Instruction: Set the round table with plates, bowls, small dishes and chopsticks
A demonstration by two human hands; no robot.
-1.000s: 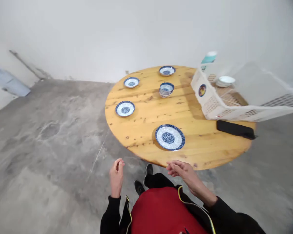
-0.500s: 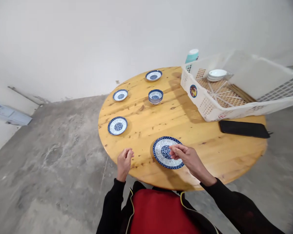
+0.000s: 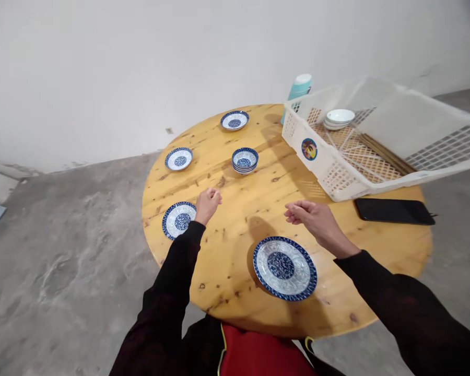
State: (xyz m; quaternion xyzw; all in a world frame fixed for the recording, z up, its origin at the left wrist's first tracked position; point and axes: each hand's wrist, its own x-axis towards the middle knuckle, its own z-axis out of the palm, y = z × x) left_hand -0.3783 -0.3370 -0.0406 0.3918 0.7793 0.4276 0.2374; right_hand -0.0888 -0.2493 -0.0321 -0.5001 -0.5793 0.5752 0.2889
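Observation:
Both my hands hang empty over a round wooden table (image 3: 348, 292). My left hand (image 3: 207, 204) is curled into a loose fist above the table's middle, just right of a small blue-and-white plate (image 3: 178, 219). My right hand (image 3: 315, 220) has its fingers drawn together, palm down, above and right of the large blue-and-white plate (image 3: 284, 267) at the near edge. A stack of blue-patterned bowls (image 3: 245, 160) stands beyond both hands. Two more small plates (image 3: 178, 158) (image 3: 234, 120) lie at the far side.
A white plastic crate (image 3: 337, 177) takes up the table's right side, with white dishes (image 3: 338, 118) and chopsticks inside. A teal flask (image 3: 297, 90) stands behind it. A black phone (image 3: 394, 211) lies in front of the crate. Bare concrete floor surrounds the table.
I have stepped closer to the table. Both hands moved forward from the near edge over the tabletop; the right hand left the large plate and now hovers past it.

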